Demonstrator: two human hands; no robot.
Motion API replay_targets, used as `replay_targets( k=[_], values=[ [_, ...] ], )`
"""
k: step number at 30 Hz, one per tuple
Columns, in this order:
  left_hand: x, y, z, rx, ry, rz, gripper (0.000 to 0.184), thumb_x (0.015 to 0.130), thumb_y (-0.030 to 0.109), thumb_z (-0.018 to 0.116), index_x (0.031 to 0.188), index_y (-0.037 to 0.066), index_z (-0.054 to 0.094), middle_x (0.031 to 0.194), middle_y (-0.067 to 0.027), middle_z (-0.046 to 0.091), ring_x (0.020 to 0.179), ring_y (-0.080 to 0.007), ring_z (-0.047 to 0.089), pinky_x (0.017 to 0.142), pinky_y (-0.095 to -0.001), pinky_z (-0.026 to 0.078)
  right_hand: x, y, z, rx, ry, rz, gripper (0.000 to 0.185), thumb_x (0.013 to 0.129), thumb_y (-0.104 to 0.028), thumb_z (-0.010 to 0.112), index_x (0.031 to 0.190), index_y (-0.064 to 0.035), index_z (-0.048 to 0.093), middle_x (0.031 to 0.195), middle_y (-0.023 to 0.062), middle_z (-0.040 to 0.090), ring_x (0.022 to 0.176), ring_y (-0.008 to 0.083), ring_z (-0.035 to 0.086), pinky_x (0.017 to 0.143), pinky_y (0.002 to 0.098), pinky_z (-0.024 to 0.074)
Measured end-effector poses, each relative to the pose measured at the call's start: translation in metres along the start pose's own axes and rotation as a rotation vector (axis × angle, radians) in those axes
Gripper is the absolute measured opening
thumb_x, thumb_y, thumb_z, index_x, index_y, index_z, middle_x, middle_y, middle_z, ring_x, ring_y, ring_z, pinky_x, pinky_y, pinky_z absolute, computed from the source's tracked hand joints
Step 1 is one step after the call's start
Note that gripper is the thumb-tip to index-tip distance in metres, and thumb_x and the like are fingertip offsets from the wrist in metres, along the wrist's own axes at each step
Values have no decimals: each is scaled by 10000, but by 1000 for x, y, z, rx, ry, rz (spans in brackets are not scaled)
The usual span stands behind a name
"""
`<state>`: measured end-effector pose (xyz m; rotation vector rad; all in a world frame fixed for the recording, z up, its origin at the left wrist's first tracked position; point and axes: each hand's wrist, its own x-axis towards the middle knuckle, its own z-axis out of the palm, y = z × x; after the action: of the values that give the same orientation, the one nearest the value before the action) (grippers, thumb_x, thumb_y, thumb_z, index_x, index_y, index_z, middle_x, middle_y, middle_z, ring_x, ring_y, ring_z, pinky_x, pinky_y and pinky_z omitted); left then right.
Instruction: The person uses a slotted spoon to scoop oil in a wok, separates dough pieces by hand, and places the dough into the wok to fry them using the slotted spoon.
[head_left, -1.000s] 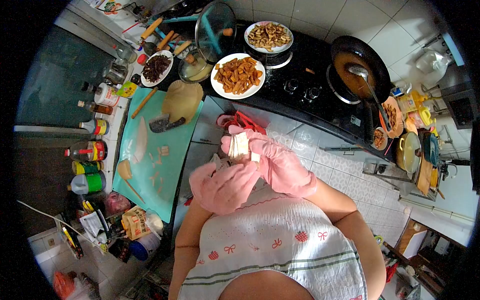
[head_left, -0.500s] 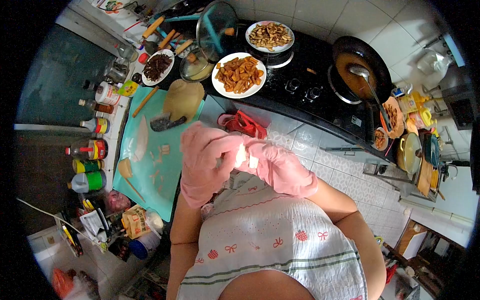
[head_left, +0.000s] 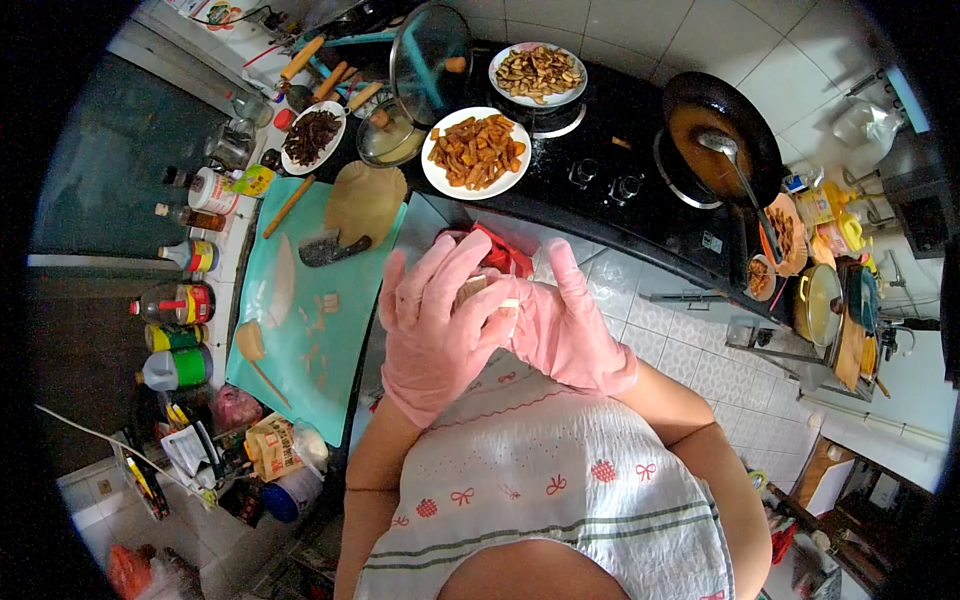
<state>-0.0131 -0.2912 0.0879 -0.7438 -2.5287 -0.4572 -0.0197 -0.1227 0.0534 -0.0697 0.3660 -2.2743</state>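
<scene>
Pink gloves cover both of my hands, held together in front of my apron [head_left: 540, 450]. My left hand [head_left: 430, 335] has its upper fingers spread, while its lower fingers close on a small pale piece of food [head_left: 511, 302]. My right hand [head_left: 560, 335] cups the same piece from the other side, thumb raised. Mostly hidden by fingers, its exact kind cannot be made out. To the left, a teal mat [head_left: 250, 305] bears a dark-bladed cleaver [head_left: 325, 248], thin tan sheets [head_left: 368, 200], a thin wooden rod [head_left: 290, 205] and pale cut strips [head_left: 322, 308].
On the black stove stand a plate of orange-brown pieces [head_left: 478, 152], a plate of browned slices [head_left: 538, 72] and a wok [head_left: 690, 100] with a ladle [head_left: 718, 143]. A plate of dark strips [head_left: 312, 140] sits behind the mat. Bottles [head_left: 180, 300] line the left ledge.
My left hand's fingers have opened out and spread upward. My right thumb has lifted away. The pale food between the hands is now more covered.
</scene>
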Motion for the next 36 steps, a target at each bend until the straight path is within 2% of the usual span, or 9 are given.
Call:
replay_targets(
  k=[6,9,15,18,21,24,30,31,36],
  values=[
    [2,-5,3,-58,-46,22,267,730,225,773,959,212,635,1370,-79,527,1270,-317,450,1098,-537,240,3,-1,7,-26,100,24,900,906,-767,225,1405,-47,432,1303,56,578,1189,155,554,1066,313,393],
    [2,-3,3,-88,5,21,224,728,209,762,889,239,609,1337,-26,543,1276,-267,449,1103,-486,254,4,-5,17,-31,121,-13,901,914,-755,232,1425,-34,408,1320,74,574,1203,169,554,1069,312,391],
    [2,-9,-29,-237,-38,-41,239,725,173,758,905,218,607,1366,-60,515,1281,-326,442,1096,-487,263,8,-3,3,-33,107,-62,880,932,-724,261,1423,-9,412,1351,90,564,1226,175,547,1086,316,379],
    [5,-18,-32,-229,-71,-33,279,689,105,771,904,162,603,1397,-112,496,1317,-399,400,1098,-511,296,7,-2,1,-74,71,-55,828,959,-680,266,1407,-4,435,1350,91,567,1233,173,543,1093,326,378],
    [5,-30,-17,-232,-28,3,278,728,157,753,973,160,622,1372,-103,503,1295,-349,423,1082,-503,288,7,0,4,-53,64,-37,763,989,-622,273,1396,0,448,1350,90,566,1232,172,544,1091,336,390],
    [9,-26,-14,-215,-49,-62,329,741,148,745,1043,134,615,1352,-112,516,1264,-365,446,1083,-496,297,8,1,3,-83,56,-66,724,1003,-588,288,1382,5,459,1349,96,566,1226,177,550,1088,340,400],
    [-1,-34,0,-501,100,-167,475,793,48,660,1251,24,539,1350,-170,498,1244,-341,476,1084,-432,326,5,1,4,-39,123,-48,697,1014,-557,300,1382,19,439,1318,134,577,1221,220,559,1078,341,415],
    [-3,-31,-1,-618,133,-242,442,839,27,601,1271,-16,518,1355,-193,484,1258,-311,466,1088,-409,326,5,0,4,-32,132,-34,694,1017,-552,297,1385,22,431,1311,143,580,1222,228,559,1075,342,418],
    [-10,-26,-2,-735,255,-378,365,923,58,516,1280,-21,511,1354,-195,481,1261,-300,462,1104,-405,307,4,1,-5,-22,173,-52,559,1030,-401,411,1393,24,417,1286,164,590,1215,253,566,1064,349,431]
  ],
)
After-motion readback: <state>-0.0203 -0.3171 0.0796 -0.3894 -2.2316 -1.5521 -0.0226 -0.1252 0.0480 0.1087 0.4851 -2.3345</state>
